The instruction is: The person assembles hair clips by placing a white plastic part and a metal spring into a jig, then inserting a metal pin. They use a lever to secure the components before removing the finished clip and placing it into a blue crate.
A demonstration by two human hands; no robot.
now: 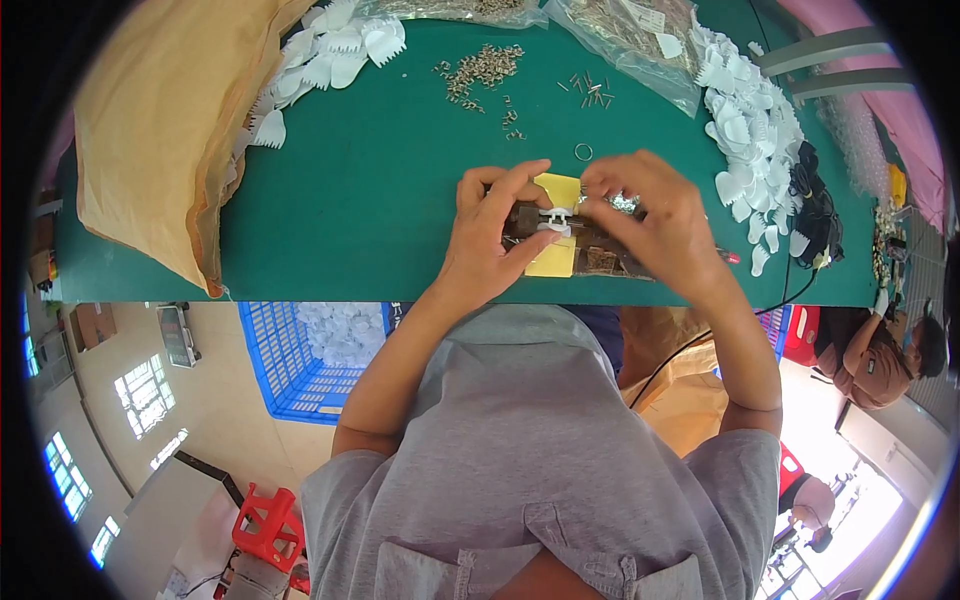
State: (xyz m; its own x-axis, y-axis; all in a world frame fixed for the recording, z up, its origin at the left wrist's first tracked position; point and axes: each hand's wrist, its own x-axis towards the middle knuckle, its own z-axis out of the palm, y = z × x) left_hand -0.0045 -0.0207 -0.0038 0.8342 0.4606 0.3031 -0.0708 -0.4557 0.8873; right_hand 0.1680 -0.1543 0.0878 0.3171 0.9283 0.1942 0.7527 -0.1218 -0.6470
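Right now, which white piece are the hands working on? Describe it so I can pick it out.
On the green table, look at the yellow pad between the left hand and right hand. The small white plastic piece sits there on a dark tool, alone, unlike the loose white pieces heaped at the table's edges.

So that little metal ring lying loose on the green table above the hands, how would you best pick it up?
Probably pinch the metal ring from straight above, thumb and fingertip on opposite sides of its rim. It lies flat on the green table with bare surface around it, so there is no edge to slide under; the right hand is nearest.
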